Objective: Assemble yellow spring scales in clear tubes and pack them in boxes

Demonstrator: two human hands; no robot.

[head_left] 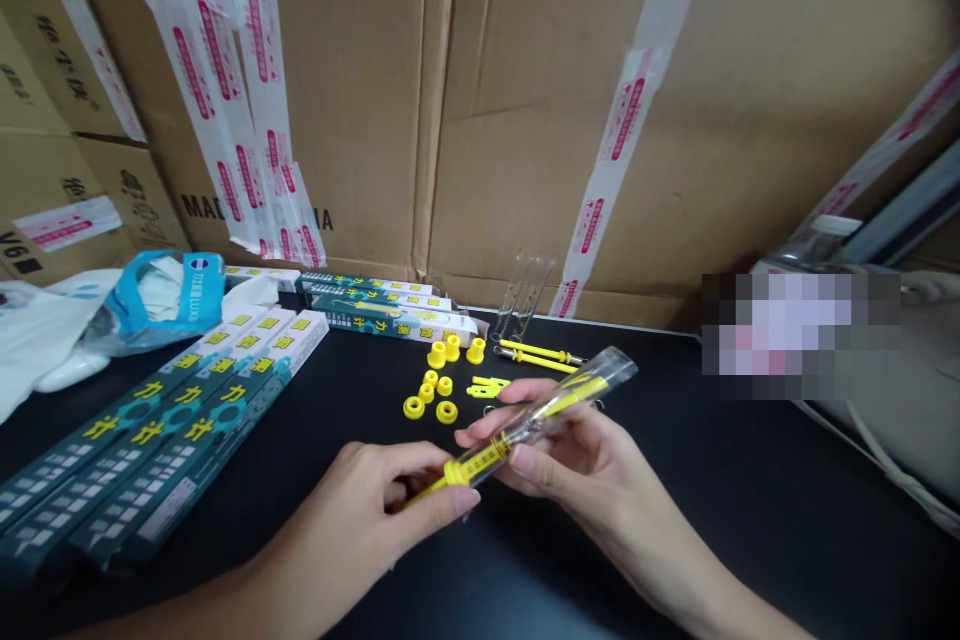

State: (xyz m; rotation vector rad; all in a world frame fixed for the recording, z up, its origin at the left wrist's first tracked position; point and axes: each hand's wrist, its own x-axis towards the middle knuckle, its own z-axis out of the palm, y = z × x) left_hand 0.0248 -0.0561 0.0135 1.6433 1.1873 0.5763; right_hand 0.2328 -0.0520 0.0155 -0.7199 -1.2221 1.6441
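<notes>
Between my hands is a tubular spring scale, a clear plastic tube with yellow parts and a spring inside, slanting up to the right. My left hand is closed on its lower end, thumb and fingers pinching near a yellow collar. My right hand wraps round the middle of the tube, thumb on the near side. Just beyond lie several yellow caps, flat yellow pieces and yellow rods with springs and hooks. Clear tubes stand behind them.
Long dark green boxes lie side by side at left, with more boxes at the back. A blue tissue pack and white plastic sit at far left. Taped cardboard walls the rear. A cable runs at right.
</notes>
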